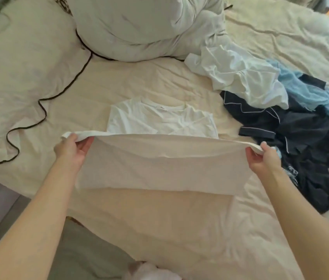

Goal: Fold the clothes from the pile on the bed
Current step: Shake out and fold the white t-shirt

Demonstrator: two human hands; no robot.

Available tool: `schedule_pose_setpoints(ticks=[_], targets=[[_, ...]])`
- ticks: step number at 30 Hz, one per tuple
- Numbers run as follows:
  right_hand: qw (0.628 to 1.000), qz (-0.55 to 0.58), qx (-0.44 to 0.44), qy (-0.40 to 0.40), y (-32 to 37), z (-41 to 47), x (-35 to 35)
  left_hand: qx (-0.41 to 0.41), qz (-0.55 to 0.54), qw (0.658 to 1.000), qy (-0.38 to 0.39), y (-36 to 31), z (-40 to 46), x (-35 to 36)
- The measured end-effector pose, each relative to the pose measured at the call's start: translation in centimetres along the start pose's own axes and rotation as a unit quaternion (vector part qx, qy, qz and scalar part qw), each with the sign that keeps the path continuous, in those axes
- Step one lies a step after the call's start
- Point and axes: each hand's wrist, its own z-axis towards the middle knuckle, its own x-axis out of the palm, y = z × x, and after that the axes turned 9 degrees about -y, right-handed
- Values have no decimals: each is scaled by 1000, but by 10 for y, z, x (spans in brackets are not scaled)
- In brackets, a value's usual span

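two hands pinch the white t-shirt hem: left hand and right hand each grip a corner, lifted over the bed. collar end lies flat. risk: uneven pull skews the fold; pile just beside may snag.

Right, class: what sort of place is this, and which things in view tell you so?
Most likely a bedroom at home. A wrinkled cream bed sheet fills the view, a bunched duvet and a pillow lie at the far end, and loose clothes are piled on the right.
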Motion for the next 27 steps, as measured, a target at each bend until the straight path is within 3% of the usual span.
schedule_pose_setpoints(ticks=[6,9,12,15,17,19,20,22,24,25,27], targets=[[999,45,-3,3,3,60,125,-5,-4,999,31,-4,85,114],[998,57,9,21,-6,88,157,-5,16,996,86,4,116,149],[980,-164,-112,-11,-34,101,163,96,172,971,133,29,132,156],[859,-398,-321,3,-86,94,142,292,392,859,153,68,135,127],[742,-489,-449,92,-120,84,128,430,507,724,182,90,130,104],[594,-545,-554,210,-150,77,128,551,559,570,244,106,124,95],[535,-557,-582,256,-160,76,138,587,563,510,280,110,124,101],[454,-597,-588,302,-168,80,172,606,587,416,341,116,128,128],[402,-658,-567,291,-167,94,210,580,640,372,340,121,138,164],[405,-680,-546,273,-161,103,227,559,672,373,313,119,146,182],[477,-683,-503,230,-142,115,250,485,719,427,256,112,165,206]])
